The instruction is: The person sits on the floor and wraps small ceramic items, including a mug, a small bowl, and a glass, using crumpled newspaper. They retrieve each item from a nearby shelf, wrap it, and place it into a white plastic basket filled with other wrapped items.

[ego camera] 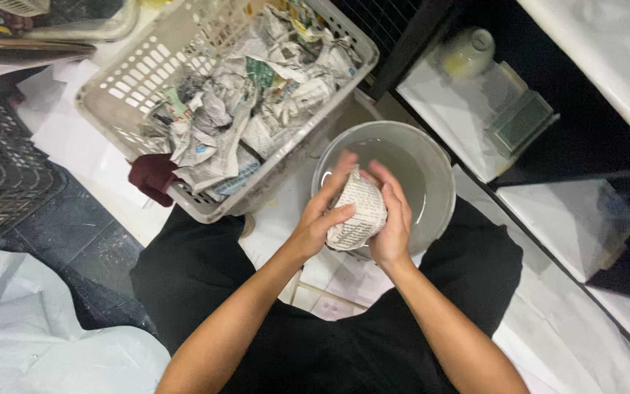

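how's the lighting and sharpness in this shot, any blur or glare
Head view: light is bright and even over the hands, the left hand and right hand sharp around the newspaper bundle; a soft sheen lies inside the grey bowl; the basket of crumpled paper is clear; the dark shelf at right falls into shadow; edges bend slightly from the wide lens.

wad [357,208]: printed newspaper, matt, creased, wrapped around something unseen
bowl [432,157]: smooth grey plastic or enamel, dull sheen, cannot tell which
basket [136,69]: pale perforated plastic, scuffed and dusty
basket filling [242,109]: crumpled newsprint, matt, rough folds
crate [1,175]: dark plastic grid, matt
floor [74,233]: dark tile, faint gloss
sheets [82,146]: plain white paper, flat, matt
clothing [205,263]: black cloth, soft, matt
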